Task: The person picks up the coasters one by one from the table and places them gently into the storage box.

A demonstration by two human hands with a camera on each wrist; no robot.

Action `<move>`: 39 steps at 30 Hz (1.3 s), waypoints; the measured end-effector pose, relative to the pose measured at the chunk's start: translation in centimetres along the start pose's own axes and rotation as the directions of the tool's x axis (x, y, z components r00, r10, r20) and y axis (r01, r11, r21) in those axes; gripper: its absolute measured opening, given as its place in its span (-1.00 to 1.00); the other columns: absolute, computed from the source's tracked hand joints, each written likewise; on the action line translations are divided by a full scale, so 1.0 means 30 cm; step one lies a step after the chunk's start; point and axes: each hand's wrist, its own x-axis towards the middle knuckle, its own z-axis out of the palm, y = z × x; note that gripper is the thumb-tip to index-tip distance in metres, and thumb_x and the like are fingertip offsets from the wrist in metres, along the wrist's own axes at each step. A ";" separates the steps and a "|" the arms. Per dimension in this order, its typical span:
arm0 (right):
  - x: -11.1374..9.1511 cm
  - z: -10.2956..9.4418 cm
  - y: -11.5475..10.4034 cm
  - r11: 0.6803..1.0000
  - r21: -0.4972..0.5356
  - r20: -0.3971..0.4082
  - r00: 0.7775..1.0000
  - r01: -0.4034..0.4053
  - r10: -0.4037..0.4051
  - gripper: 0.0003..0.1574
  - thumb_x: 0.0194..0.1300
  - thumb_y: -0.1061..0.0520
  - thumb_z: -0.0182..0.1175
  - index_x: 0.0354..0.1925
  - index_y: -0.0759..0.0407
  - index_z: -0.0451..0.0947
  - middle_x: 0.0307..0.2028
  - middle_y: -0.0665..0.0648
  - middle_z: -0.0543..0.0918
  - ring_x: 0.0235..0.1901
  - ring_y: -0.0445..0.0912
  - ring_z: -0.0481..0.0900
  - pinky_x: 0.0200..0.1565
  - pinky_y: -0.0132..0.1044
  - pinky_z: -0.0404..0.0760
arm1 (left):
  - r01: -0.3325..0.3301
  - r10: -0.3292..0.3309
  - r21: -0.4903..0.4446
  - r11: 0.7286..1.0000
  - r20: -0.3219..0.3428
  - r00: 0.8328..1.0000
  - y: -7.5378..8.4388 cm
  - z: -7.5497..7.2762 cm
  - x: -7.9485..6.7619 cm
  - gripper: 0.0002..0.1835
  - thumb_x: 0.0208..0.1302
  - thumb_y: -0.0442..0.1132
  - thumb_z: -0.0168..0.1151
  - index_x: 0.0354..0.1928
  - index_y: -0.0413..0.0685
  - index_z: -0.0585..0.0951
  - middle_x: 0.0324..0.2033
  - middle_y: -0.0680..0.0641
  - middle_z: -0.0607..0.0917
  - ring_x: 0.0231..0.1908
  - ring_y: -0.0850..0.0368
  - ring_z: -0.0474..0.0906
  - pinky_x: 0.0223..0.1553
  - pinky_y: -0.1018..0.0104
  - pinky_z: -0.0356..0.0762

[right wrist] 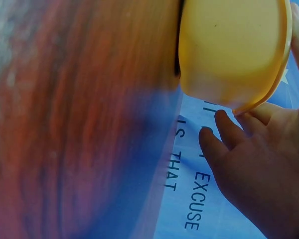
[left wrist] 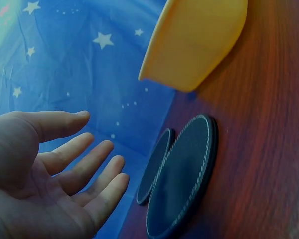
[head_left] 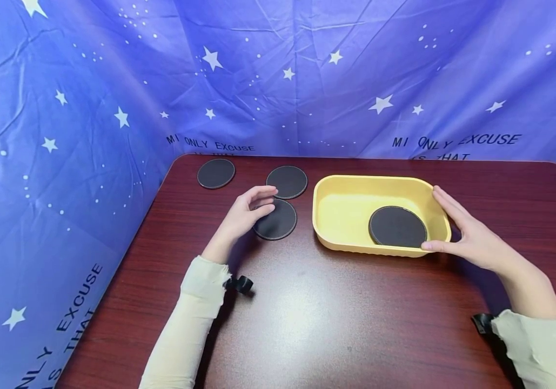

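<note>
My left hand (head_left: 243, 214) hovers over two round black coasters, its fingers loosely bent and nothing in them. The nearer coaster (head_left: 280, 222) lies partly under the thumb in the head view, and the farther coaster (head_left: 289, 181) sits just behind it. White stitching runs round their edges in the left wrist view. With my right hand (head_left: 482, 243) I hold the right end of a yellow rectangular tub (head_left: 341, 208), thumb at the near rim and fingers at the far corner. Inside the tub, toward its right side, lies another black coaster (head_left: 397, 226).
One more black coaster (head_left: 216, 173) lies near the far left corner of the dark red wooden table (head_left: 355, 319). A blue curtain (head_left: 268, 70) with white stars hangs behind the table and along its left side.
</note>
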 end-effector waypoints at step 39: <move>0.002 0.003 0.002 1.000 0.015 -0.004 1.000 0.010 -0.010 0.40 0.02 0.29 0.49 0.60 -0.03 -0.14 0.60 -0.14 -0.16 0.48 -0.48 -0.21 0.19 -0.93 -0.14 | 0.151 -0.144 0.216 0.965 -0.047 0.988 -0.124 -0.044 -0.048 -0.24 0.16 -0.39 0.38 0.41 -0.27 0.30 0.38 -0.30 0.40 0.37 -0.25 0.32 0.46 -0.07 0.25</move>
